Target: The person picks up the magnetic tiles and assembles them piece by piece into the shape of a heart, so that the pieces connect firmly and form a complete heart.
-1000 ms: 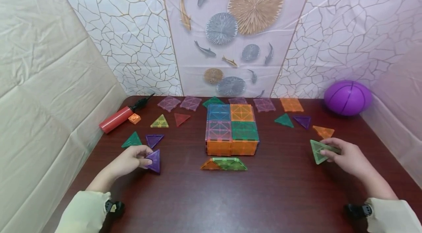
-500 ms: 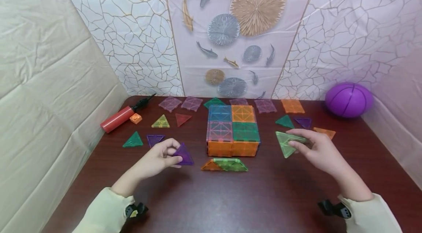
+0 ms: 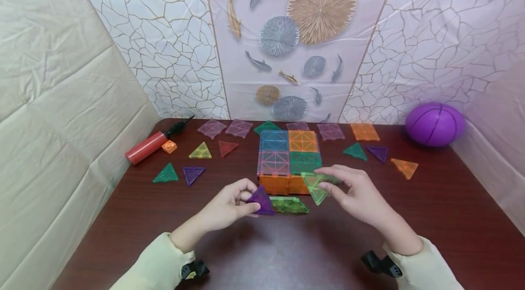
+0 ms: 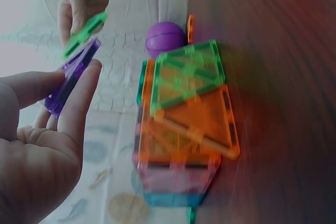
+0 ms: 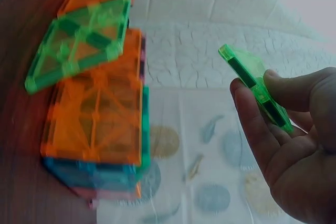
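Note:
My left hand [image 3: 227, 208] pinches a purple triangular magnetic tile [image 3: 264, 202] between thumb and fingers. The tile is raised in front of the standing tiles and hides the orange one in the head view. Across from it, my right hand [image 3: 361, 196] pinches a light green triangular magnetic tile [image 3: 313, 186] before the right front of a box of square tiles [image 3: 274, 162]. In front of that box stand a green tile piece [image 3: 290, 205] and an orange triangular tile [image 4: 212, 121], side by side. Neither held tile touches the standing pair in the left wrist view.
Loose triangles lie on both sides, such as a green triangle [image 3: 166, 173] and an orange triangle [image 3: 404, 168]. Several square tiles [image 3: 330, 131] line the back edge. A red pump [image 3: 145, 147] lies at left, a purple ball [image 3: 434, 124] at back right.
Both hands have come inward from the sides, the left with the purple triangular tile, the right with the light green one. The box and standing tiles have stayed put.

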{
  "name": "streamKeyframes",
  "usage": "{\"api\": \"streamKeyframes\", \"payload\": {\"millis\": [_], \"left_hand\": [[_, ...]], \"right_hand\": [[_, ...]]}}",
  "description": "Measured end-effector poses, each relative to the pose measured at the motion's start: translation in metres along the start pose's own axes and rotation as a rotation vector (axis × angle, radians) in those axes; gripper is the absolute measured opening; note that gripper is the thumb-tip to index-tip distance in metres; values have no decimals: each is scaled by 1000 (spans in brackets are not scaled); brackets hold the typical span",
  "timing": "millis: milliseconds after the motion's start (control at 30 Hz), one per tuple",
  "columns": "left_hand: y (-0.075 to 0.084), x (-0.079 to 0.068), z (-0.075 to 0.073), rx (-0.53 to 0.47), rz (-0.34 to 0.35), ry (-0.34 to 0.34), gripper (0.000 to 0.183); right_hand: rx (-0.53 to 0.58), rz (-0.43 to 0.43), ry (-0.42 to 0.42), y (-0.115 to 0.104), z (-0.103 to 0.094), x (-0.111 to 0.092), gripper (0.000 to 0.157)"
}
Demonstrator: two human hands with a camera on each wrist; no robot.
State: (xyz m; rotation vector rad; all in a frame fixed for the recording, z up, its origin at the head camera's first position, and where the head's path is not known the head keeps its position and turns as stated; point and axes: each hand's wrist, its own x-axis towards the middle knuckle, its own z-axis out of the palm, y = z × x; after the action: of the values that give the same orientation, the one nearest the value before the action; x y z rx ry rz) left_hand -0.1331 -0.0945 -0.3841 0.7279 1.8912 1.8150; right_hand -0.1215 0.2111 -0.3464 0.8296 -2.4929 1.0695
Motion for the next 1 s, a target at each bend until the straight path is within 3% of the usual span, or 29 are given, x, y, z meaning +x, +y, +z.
{"api": "streamKeyframes", "payload": {"millis": [233,533,733,1000], "left_hand": [[-5,8,15,-37,11,-9,22],[-7,11,22,-27,2,-21,21],[-4,12,24,-26,-3,-19,23],[-4,12,18,79,6,-37,19]], "right_hand": [[115,16,-55,-11,18,1,26],[195,1,-86,-18,34,2,26],[191,-3,-91,-18,43,2,27],[252,78,-202,-19,45,0,25]]}}
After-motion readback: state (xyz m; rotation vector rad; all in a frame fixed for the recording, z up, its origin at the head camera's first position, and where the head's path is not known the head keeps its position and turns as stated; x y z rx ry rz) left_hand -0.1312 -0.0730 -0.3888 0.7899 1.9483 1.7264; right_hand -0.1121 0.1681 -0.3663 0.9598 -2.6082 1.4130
